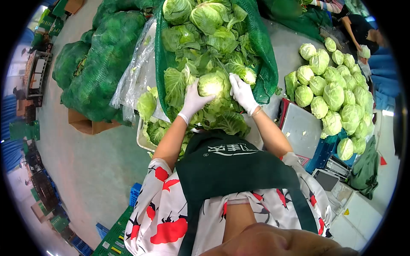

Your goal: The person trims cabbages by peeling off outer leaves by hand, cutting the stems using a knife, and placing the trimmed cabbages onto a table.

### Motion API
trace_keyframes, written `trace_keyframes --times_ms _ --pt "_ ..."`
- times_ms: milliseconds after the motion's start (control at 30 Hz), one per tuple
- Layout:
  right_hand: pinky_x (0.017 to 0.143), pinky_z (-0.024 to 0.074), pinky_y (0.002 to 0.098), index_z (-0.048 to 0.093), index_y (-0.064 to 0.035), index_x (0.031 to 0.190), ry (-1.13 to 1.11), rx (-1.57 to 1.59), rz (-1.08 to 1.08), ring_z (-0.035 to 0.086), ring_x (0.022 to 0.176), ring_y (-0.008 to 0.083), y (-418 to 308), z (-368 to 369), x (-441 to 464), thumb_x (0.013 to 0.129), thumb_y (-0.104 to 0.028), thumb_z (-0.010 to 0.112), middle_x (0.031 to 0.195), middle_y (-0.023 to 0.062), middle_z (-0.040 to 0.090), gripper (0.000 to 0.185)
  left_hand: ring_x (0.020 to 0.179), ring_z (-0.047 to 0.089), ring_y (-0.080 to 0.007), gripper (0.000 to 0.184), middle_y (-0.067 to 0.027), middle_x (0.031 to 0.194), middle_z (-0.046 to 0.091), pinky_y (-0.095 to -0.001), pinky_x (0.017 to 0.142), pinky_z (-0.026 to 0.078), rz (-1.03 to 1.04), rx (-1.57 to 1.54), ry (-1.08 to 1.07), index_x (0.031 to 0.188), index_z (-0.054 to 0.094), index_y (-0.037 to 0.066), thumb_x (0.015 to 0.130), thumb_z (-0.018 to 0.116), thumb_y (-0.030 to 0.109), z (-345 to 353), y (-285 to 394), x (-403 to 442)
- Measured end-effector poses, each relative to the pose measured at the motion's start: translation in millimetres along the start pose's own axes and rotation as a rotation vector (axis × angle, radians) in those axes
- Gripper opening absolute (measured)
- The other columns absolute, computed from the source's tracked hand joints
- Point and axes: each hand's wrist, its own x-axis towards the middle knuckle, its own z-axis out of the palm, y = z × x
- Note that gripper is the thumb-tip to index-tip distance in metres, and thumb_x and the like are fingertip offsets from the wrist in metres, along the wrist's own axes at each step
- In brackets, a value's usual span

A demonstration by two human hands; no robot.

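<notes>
A pale green cabbage (pixel 215 84) with loose outer leaves sits between my two white-gloved hands at the near end of an opened green mesh sack (pixel 267 55). My left hand (pixel 196 100) cups its left side, with the thumb stretched across the near side. Against the right side lies my right hand (pixel 243 93), its fingers close together and pointing away from me. The underside of this cabbage is hidden. More leafy cabbages (pixel 209 17) fill the sack beyond my hands. Below my wrists are loose dark green leaves (pixel 230 123).
Trimmed cabbages (pixel 333 96) are heaped on the right, beside a flat metal surface (pixel 302 128). Full green mesh sacks (pixel 104 64) stand at left above a cardboard box (pixel 89 123). Clear plastic sheeting (pixel 136 70) hangs nearby. Another person's hand holds a cabbage (pixel 364 51) at upper right.
</notes>
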Motion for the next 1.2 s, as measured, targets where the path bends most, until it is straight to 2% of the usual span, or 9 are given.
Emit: trace_keyframes --times_ms 100,433,500,567,600,633,867,1000,1200 --pt "0.071 0.0536 0.0513 0.038 -0.0083 0.153 -0.048 -0.355 -0.157 0.067 0.074 0.0455 9.6 8.9 -12.4 0.103 -0.051 0.045 0.075 0.0270 0.068 0.065 0.136 0.045 -0.0411 0.130 -0.0334 0.147 0.042 -0.0418 0.113 0.040 -0.049 0.012 -0.036 0.153 0.024 -0.010 0.060 0.090 0.054 4.8 9.5 10.4" --pt "0.064 0.0562 0.0500 0.045 -0.0125 0.149 0.117 -0.612 -0.182 0.068 0.066 0.0421 28.1 18.6 24.6 0.102 -0.056 0.043 0.076 0.0239 0.070 0.064 0.129 0.056 -0.0364 0.133 -0.0322 0.138 0.053 -0.0388 0.107 0.045 -0.057 0.027 -0.003 0.151 0.022 -0.013 0.058 0.091 0.053 17.7 18.1 24.4" --pt "0.062 0.0562 0.0482 0.052 -0.0139 0.142 0.315 -0.438 -0.458 0.068 0.064 0.0396 78.4 11.6 64.6 0.103 -0.052 0.044 0.083 0.0243 0.071 0.055 0.127 0.057 -0.0358 0.132 -0.0311 0.137 0.055 -0.0385 0.107 0.046 -0.030 0.027 0.014 0.152 0.023 -0.011 0.059 0.091 0.051 21.2 13.1 23.2" --pt "0.053 0.0537 0.0401 0.058 -0.0127 0.137 0.208 -0.155 -0.170 0.064 0.054 0.0280 93.1 -17.4 78.5 0.103 -0.051 0.046 0.075 0.0157 0.068 0.052 0.127 0.058 -0.0350 0.130 -0.0294 0.137 0.056 -0.0379 0.107 0.046 -0.003 0.008 0.028 0.153 0.023 -0.009 0.059 0.092 0.049 20.5 6.1 20.9" --pt "0.047 0.0514 0.0352 0.060 -0.0122 0.135 -0.023 0.054 0.324 0.060 0.049 0.0210 73.5 -35.1 65.7 0.103 -0.052 0.048 0.069 0.0097 0.066 0.052 0.128 0.057 -0.0369 0.131 -0.0306 0.138 0.054 -0.0389 0.108 0.045 0.007 -0.048 -0.028 0.153 0.023 -0.009 0.058 0.092 0.049 14.5 5.1 20.5" --pt "0.036 0.0364 0.0263 0.066 -0.0150 0.124 0.017 0.149 0.335 0.045 0.040 0.0094 72.1 -35.3 60.9 0.101 -0.056 0.052 0.058 -0.0016 0.051 0.049 0.128 0.055 -0.0389 0.131 -0.0318 0.138 0.053 -0.0399 0.109 0.044 0.017 -0.110 -0.073 0.154 0.022 -0.009 0.058 0.092 0.048 6.1 4.6 20.6" --pt "0.046 0.0505 0.0286 0.051 -0.0062 0.145 0.427 -0.238 0.170 0.060 0.050 0.0132 101.9 -50.0 68.4 0.092 -0.061 0.061 0.073 0.0076 0.068 0.077 0.133 0.052 -0.0406 0.135 -0.0320 0.143 0.049 -0.0403 0.111 0.042 0.181 -0.051 -0.264 0.158 0.015 -0.001 0.056 0.092 0.043 -48.6 53.9 0.1" --pt "0.069 0.0570 0.0341 0.029 -0.0012 0.156 -0.152 -0.069 0.109 0.071 0.069 0.0267 -18.1 -29.6 2.9 0.082 -0.062 0.073 0.089 0.0161 0.072 0.105 0.134 0.051 -0.0395 0.130 -0.0300 0.145 0.049 -0.0402 0.112 0.041 0.299 0.085 -0.338 0.159 0.017 0.001 0.059 0.091 0.040 -32.7 54.6 20.1" --pt "0.072 0.0558 0.0322 0.068 -0.0051 0.126 0.149 0.044 0.019 0.073 0.076 0.0272 42.9 2.6 15.9 0.090 -0.039 0.073 0.087 0.0177 0.074 0.050 0.133 0.052 -0.0377 0.128 -0.0314 0.144 0.049 -0.0400 0.110 0.044 0.058 0.027 -0.061 0.153 0.026 -0.008 0.060 0.089 0.053 -7.9 29.7 25.4"
